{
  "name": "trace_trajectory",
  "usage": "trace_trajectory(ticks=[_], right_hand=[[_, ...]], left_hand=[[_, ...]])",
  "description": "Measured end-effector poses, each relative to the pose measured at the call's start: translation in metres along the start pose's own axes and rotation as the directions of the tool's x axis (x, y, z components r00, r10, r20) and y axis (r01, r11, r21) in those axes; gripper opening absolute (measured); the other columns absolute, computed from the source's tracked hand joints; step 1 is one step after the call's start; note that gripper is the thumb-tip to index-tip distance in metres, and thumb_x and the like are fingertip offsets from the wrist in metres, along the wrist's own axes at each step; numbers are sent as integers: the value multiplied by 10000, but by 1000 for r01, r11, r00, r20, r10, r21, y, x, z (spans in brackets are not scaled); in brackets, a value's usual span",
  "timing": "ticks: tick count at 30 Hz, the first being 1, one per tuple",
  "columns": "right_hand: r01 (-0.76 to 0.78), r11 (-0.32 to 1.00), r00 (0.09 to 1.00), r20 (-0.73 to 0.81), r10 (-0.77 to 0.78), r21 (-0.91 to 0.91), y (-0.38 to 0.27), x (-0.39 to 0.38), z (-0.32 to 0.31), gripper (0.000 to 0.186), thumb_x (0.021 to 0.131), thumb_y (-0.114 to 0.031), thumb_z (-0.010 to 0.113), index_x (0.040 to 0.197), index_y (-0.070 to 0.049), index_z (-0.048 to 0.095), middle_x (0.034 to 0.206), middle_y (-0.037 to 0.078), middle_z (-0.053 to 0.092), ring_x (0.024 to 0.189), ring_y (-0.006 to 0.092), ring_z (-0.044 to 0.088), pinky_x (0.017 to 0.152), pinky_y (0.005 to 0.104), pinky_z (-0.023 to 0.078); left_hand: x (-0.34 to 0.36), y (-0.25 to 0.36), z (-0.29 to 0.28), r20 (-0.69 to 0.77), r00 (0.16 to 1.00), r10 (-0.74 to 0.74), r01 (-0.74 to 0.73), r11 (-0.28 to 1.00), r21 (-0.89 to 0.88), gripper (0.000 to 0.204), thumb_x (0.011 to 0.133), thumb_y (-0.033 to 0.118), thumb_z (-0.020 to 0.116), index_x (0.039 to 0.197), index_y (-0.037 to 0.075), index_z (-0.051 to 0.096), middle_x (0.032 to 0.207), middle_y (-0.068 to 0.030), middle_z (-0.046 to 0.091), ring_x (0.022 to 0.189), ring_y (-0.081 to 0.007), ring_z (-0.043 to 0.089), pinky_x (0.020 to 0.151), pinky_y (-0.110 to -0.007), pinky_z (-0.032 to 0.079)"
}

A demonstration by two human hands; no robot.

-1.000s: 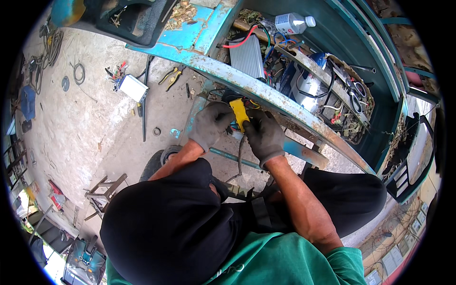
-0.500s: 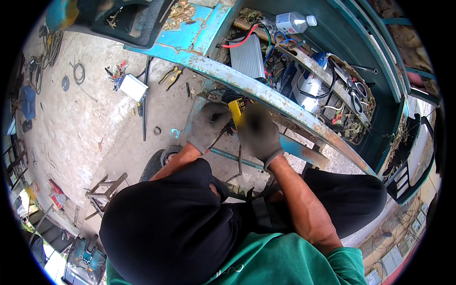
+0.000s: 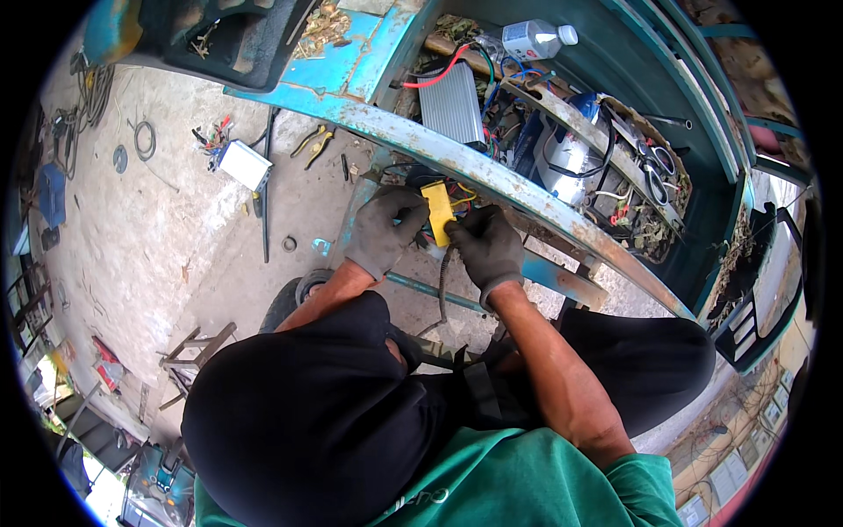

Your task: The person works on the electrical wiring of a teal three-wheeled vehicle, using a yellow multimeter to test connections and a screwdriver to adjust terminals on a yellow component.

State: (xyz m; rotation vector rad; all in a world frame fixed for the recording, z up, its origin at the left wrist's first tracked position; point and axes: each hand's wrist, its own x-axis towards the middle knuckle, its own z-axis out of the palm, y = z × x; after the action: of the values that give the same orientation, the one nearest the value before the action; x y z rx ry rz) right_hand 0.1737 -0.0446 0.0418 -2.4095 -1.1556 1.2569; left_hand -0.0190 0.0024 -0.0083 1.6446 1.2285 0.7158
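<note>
Between my gloved hands is a small flat yellow box (image 3: 437,213), with several coloured wires (image 3: 462,197) just behind its right side. My right hand (image 3: 487,249) has thumb and fingers pinched at its lower right edge. On the other side, my left hand (image 3: 386,228) curls with its fingertips at the box's left edge. Both wear grey work gloves. A dark corrugated cable (image 3: 443,290) hangs below the box. All of this is under the rusty blue metal frame (image 3: 492,178); where the wires end is hidden.
Inside the blue body lie a finned silver box (image 3: 450,104), a plastic bottle (image 3: 537,39) and scissors (image 3: 659,174). On the concrete floor at left are a white box with wires (image 3: 244,165), pliers (image 3: 313,146) and a small metal stand (image 3: 200,353). A wheel (image 3: 294,299) is by my left forearm.
My right hand has moved down and right off the yellow box's face, so more of the box and the wires behind it shows. The left hand has barely moved.
</note>
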Motion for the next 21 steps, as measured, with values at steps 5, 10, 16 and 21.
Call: trace_trajectory(ticks=[5, 10, 16, 21], right_hand=[[150, 989, 978, -145, -148, 3, 19, 7, 15, 558, 830, -375, 826, 1194, 3, 637, 1045, 166, 744, 938, 264, 727, 843, 381, 558], [143, 919, 976, 102, -192, 367, 36, 38, 35, 539, 900, -303, 793, 1272, 42, 607, 1145, 151, 733, 966, 188, 701, 859, 325, 555], [-1, 813, 965, 215, -153, 582, 36, 45, 39, 437, 941, -234, 767, 1264, 22, 624, 1111, 90, 728, 932, 149, 687, 809, 297, 563], [18, 841, 975, 176, -134, 541, 32, 42, 44, 428, 942, -248, 768, 1254, 12, 635, 1107, 85, 729, 924, 149, 685, 808, 298, 559]], left_hand=[[0, 19, -2, -7, 996, -89, 89, 996, -4, 163, 867, 159, 751, 966, 29, 752, 1013, -148, 733, 941, -308, 722, 793, -379, 579], [-1, 9, -2, 50, 998, 25, -29, 996, 81, 168, 872, 68, 728, 1022, -9, 731, 1091, -154, 700, 1029, -285, 696, 854, -350, 563], [-5, 27, -7, 64, 994, -89, 86, 995, 49, 164, 870, 84, 726, 1011, 3, 741, 1115, -153, 709, 1038, -288, 692, 857, -359, 566], [-18, 39, -7, 31, 997, 64, -68, 987, 147, 105, 829, 114, 736, 914, 53, 746, 1025, -113, 729, 870, -305, 701, 767, -391, 563]])
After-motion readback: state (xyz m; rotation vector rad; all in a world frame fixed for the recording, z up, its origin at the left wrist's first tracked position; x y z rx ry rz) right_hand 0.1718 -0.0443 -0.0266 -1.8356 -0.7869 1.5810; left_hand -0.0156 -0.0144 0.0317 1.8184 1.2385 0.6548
